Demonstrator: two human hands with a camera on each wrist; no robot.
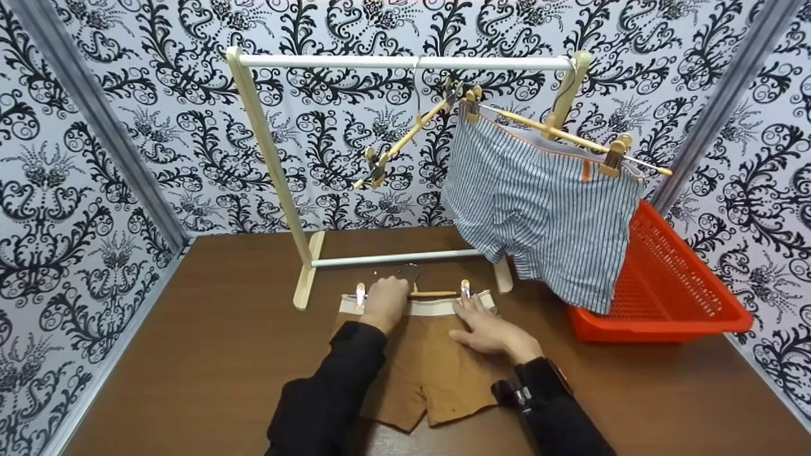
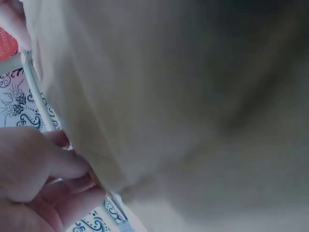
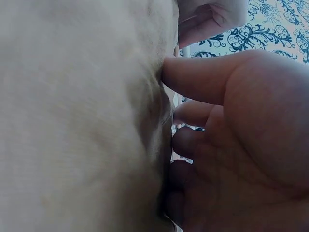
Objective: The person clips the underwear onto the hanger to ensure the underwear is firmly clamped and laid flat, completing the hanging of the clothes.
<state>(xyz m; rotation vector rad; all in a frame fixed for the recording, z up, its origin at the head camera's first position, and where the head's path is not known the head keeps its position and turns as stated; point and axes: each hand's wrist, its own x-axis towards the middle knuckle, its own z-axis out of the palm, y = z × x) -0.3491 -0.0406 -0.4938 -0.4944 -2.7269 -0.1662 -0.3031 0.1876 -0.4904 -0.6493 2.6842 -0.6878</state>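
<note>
Brown shorts (image 1: 437,367) with a pale waistband lie flat on the table, legs toward me. A wooden clip hanger (image 1: 437,293) lies along the waistband, with a left clip (image 1: 360,295) and a right clip (image 1: 466,288) at the cloth. My left hand (image 1: 388,301) has its fingers curled around the hanger bar, just right of the left clip. My right hand (image 1: 486,328) rests on the waistband by the right clip, fingers fairly straight. Tan cloth (image 2: 159,121) fills much of the left wrist view, hiding part of the grip.
Behind stands a clothes rack (image 1: 405,61) with a white rail. From it hang striped shorts (image 1: 545,202) on a clip hanger (image 1: 576,140) and a second hanger (image 1: 412,136) without clothing. A red plastic basket (image 1: 671,326) sits at the right of the brown table (image 1: 209,354).
</note>
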